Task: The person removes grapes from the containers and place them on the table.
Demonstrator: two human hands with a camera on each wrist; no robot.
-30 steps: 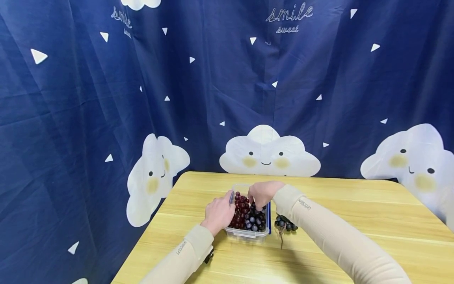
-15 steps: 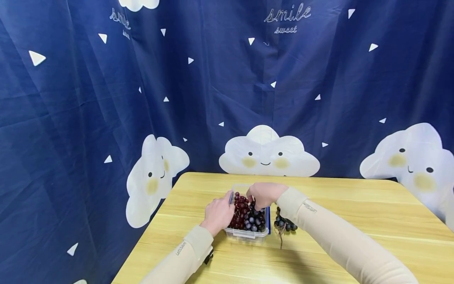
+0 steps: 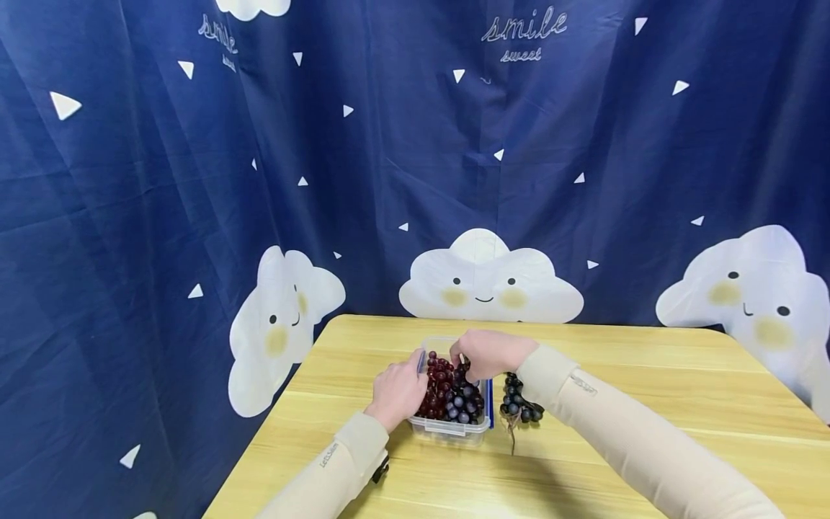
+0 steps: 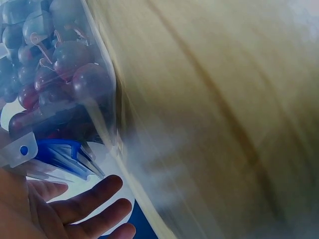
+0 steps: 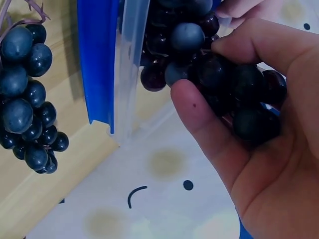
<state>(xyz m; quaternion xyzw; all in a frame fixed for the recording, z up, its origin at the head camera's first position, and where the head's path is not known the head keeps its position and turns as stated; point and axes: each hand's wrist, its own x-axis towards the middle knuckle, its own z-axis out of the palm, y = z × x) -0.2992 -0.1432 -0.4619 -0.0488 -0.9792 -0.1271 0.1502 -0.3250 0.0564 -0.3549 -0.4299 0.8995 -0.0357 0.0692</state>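
Note:
A clear plastic box with blue on its clips stands on the table, holding red grapes on the left and a bunch of dark grapes on the right. My right hand reaches over the box's right side. In the right wrist view its thumb and fingers curl around part of the dark bunch, with fingertips partly hidden. My left hand rests against the box's left side beside a raised flap. Its fingers are loosely straight and spread in the left wrist view; the thumb is hidden.
Another bunch of dark grapes, stem toward me, lies on the wooden table to the right of the box. A blue curtain with printed clouds hangs behind and to the left of the table.
My right hand has risen slightly, and its forearm has shifted to the right, uncovering more of the grapes outside the box. My left hand keeps its place against the box.

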